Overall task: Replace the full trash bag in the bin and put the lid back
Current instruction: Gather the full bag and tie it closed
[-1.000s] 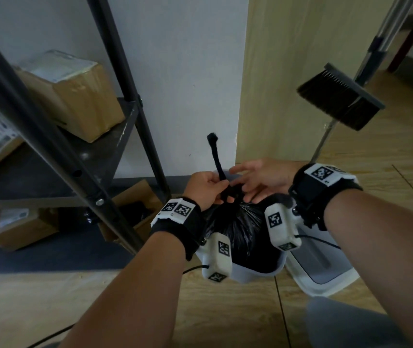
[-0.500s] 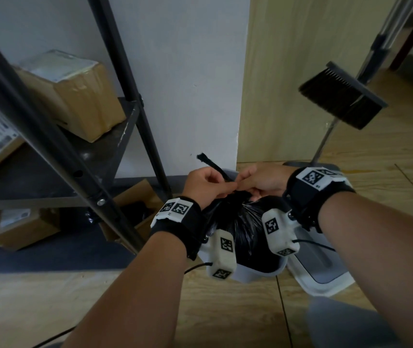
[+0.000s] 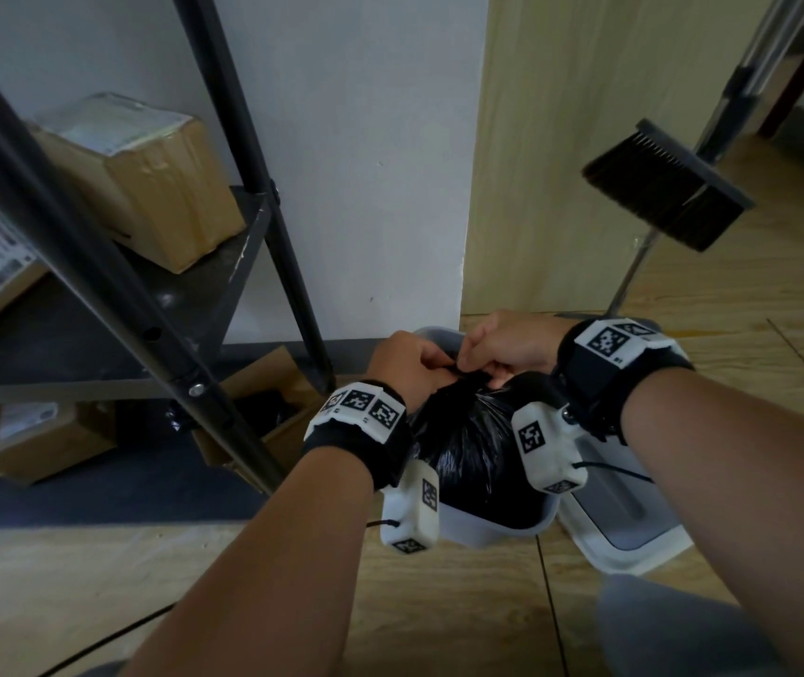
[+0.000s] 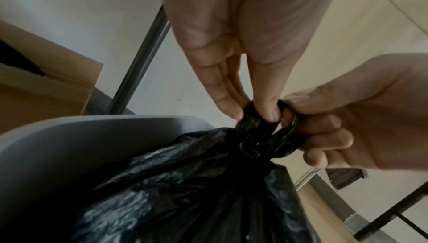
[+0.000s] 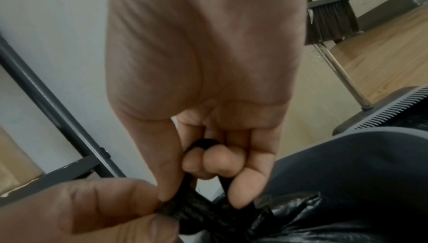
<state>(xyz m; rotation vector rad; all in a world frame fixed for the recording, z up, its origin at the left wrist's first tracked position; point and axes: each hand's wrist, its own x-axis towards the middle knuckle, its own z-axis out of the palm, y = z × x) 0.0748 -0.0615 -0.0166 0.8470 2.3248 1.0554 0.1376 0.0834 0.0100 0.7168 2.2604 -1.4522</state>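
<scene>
A full black trash bag (image 3: 473, 447) sits inside a grey bin (image 3: 487, 527) on the wooden floor. Its neck is gathered into a twisted knot (image 4: 257, 133) above the bin's mouth. My left hand (image 3: 407, 366) pinches one strand of the knot between thumb and fingers (image 4: 231, 107). My right hand (image 3: 507, 346) curls its fingers round the other strand (image 5: 206, 143), close against the left. Beside the bin on the right the white and grey lid (image 3: 629, 525) lies on the floor.
A black metal shelf rack (image 3: 224, 266) with cardboard boxes (image 3: 141, 178) stands close on the left. An open box (image 3: 263, 408) sits under it. A broom (image 3: 668, 183) on a dustpan stand leans at the right, near the wooden panel (image 3: 561, 153).
The bag's loose black tail, which stood up a second ago, has been pulled down into the knot. Both hands have closed in tighter and dropped slightly toward the bag.
</scene>
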